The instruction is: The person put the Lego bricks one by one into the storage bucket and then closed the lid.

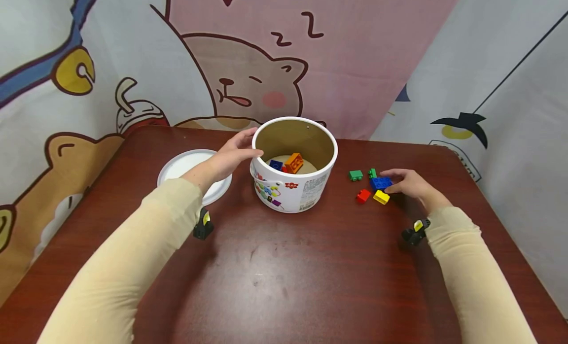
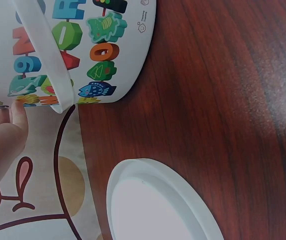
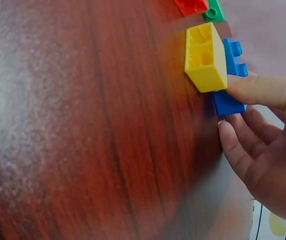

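Observation:
A white bucket (image 1: 290, 196) with colourful printed toy shapes stands upright near the table's far side. My left hand (image 1: 232, 154) holds its left rim, the thumb over the edge and the fingers against the outer wall. Inside lie an orange block (image 1: 294, 162), a blue block (image 1: 276, 164) and a bit of red. To the bucket's right, my right hand (image 1: 410, 186) pinches a blue toy brick (image 1: 380, 183) between thumb and fingers. Close by the thumb is a yellow brick (image 3: 205, 57). A red brick (image 1: 363, 195) and two green bricks (image 1: 355, 175) lie just left.
A round white lid (image 1: 186, 161) lies left of the bucket, partly behind my left forearm. The bucket's white handle (image 2: 48, 55) hangs down its side. Behind the brown table (image 1: 284, 275) hangs a cartoon-printed cloth (image 1: 355, 63).

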The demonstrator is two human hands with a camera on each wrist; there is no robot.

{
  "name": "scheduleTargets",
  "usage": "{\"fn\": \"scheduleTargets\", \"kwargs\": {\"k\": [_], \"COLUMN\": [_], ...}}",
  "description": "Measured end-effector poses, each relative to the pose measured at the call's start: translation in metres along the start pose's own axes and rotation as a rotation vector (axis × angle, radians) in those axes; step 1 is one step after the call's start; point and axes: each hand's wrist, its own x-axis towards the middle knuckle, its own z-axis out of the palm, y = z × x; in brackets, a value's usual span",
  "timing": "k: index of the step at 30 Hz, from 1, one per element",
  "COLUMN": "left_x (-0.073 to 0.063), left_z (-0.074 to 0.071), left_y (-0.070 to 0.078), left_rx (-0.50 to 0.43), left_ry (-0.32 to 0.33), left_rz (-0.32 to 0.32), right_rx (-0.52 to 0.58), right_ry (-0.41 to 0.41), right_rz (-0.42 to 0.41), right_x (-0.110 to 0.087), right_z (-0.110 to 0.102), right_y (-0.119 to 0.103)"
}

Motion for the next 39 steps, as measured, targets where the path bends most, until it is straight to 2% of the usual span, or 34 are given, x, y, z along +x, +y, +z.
{"fn": "scheduleTargets", "kwargs": {"k": [5, 12, 15, 20, 27, 32, 39], "left_x": [0.0, 0.0, -0.001, 0.0, 0.0, 0.001, 0.0], "left_z": [0.001, 0.002, 0.002, 0.002, 0.002, 0.002, 0.002], "left_y": [0.001, 0.001, 0.001, 0.001, 0.001, 0.0, 0.0], "left_rx": [0.002, 0.028, 0.03, 0.017, 0.016, 0.008, 0.014], "left_ry": [0.002, 0.012, 0.013, 0.011, 0.008, 0.001, 0.002], "left_rz": [-0.003, -0.016, -0.016, -0.008, -0.012, -0.008, -0.015], "right_rx": [-0.018, 0.019, 0.067, 0.116, 0.091, 0.188, 0.215], "right_ry": [0.009, 0.04, 0.041, 0.052, 0.045, 0.036, 0.046], "right_rz": [0.023, 0.035, 0.027, 0.014, 0.01, -0.002, -0.025], "right_x": [-0.003, -0.009, -0.013, -0.021, -0.026, -0.029, -0.034], "right_z": [0.001, -0.001, -0.002, -0.005, -0.015, -0.021, -0.024], "right_y": [0.0, 0.001, -0.002, -0.014, -0.03, -0.044, -0.069]}}
